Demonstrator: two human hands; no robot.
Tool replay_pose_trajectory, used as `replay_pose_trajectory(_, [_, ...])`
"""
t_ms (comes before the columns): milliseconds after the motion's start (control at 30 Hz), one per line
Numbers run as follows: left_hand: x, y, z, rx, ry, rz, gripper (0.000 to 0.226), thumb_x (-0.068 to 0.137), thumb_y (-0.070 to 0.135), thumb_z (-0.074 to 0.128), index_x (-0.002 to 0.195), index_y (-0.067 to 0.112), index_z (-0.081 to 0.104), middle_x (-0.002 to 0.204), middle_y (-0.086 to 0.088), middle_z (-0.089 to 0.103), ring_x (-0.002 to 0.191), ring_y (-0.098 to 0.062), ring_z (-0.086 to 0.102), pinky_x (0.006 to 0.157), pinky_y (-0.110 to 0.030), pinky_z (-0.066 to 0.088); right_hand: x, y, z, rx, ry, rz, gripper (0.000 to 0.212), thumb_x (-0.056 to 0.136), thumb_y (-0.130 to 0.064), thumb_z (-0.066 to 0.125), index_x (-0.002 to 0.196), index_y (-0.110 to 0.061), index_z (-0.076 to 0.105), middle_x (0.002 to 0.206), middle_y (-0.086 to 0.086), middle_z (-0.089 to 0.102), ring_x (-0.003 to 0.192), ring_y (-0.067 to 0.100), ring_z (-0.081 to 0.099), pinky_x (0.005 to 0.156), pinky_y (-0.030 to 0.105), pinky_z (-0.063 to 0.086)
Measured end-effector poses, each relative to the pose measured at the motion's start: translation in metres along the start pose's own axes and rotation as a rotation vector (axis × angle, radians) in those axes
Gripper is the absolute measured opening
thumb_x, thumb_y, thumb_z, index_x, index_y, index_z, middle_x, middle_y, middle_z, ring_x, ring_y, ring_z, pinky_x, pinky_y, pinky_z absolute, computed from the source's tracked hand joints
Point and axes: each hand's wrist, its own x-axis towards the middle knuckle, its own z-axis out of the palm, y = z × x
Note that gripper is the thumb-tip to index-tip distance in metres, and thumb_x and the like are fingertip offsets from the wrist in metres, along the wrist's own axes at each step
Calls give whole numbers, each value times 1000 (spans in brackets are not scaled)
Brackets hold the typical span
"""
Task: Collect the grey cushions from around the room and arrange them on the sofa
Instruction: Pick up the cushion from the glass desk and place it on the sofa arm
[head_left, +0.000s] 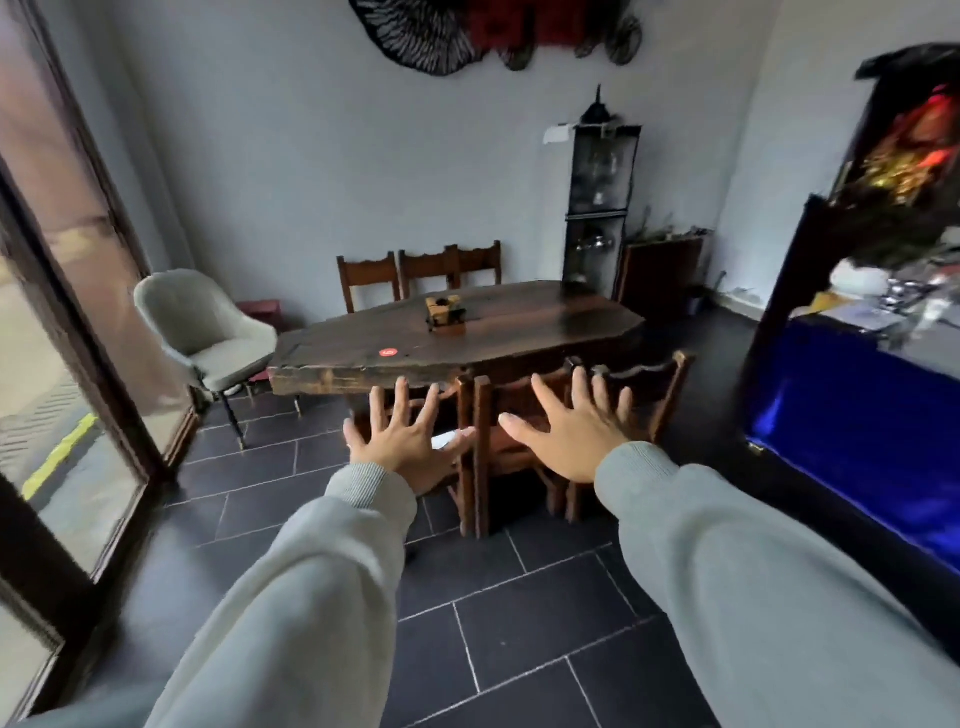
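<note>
Glass door (57, 332) stands far off to the left hand's (402, 447) outer side, and a grey upholstered chair (208, 332) sits beyond and left of that hand. Left hand is spread wide, fingers splayed, gripping nothing. Beyond both hands lies a dark wooden table (467, 332), with wooden chairs (524, 441) tucked just behind the palms. Right hand (571, 431) is likewise open and empty. Further right of it stands a blue-lit cabinet (857, 415). No grey cushion or sofa can be made out.

no grey cushions or sofa in view
</note>
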Motion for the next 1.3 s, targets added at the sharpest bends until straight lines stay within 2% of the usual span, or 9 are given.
replay_pose_trajectory(200, [9,229,27,30,-82,246,93,81,93,15,159,50,-10,170,4,-24,155,-31,-24,118,-68,-10,-54,218,-50,-30,10,315,104,78,-98,1,167,-44,-3,177,19,-12,161,43,-15,121,67,-16])
replay_pose_trajectory(333, [19,374,49,20,-131,434,91,83,91,16,161,47,-5,171,4,-22,155,-30,-26,119,-68,-11,-93,350,-65,12,16,558,104,77,-100,1,166,-46,-8,176,17,-16,160,43,-19,120,68,-17])
replay_pose_trajectory(567, [33,625,106,56,-161,762,93,77,93,3,158,50,-11,168,5,-29,152,-31,-31,117,-69,-16,-147,555,-97,7,58,932,109,74,-103,4,166,-46,-11,175,15,-23,159,41,-24,120,66,-19])
replay_pose_trajectory(667, [44,724,127,48,-179,856,100,68,95,-6,158,50,-12,168,6,-31,153,-30,-31,115,-67,-17,-149,637,-118,-2,82,1043,110,73,-103,5,166,-46,-13,174,14,-25,159,39,-26,121,65,-20])
replay_pose_trajectory(733, [55,784,138,49,-206,895,99,70,95,-6,158,50,-13,167,6,-31,153,-30,-30,116,-67,-16,-145,685,-132,1,79,1100,111,72,-104,4,165,-46,-13,174,14,-26,159,39,-26,121,65,-20])
replay_pose_trajectory(933, [83,928,166,55,-307,974,96,72,95,-5,156,51,-17,165,8,-35,151,-30,-34,114,-68,-19,-137,796,-163,15,92,1201,113,70,-105,6,165,-48,-12,174,13,-25,159,37,-28,121,64,-22])
replay_pose_trajectory(1100, [87,1015,191,49,-368,1058,97,70,96,-2,156,52,-17,164,8,-38,150,-28,-37,114,-67,-21,-137,878,-179,38,94,1283,111,71,-105,6,165,-48,-12,174,13,-26,159,37,-26,121,64,-21])
replay_pose_trajectory(1300, [99,1118,230,72,-414,1061,98,70,97,-2,156,52,-16,163,7,-40,149,-28,-39,111,-66,-25,-135,990,-181,61,71,1304,108,74,-103,6,165,-47,-13,174,14,-27,159,38,-27,120,63,-23])
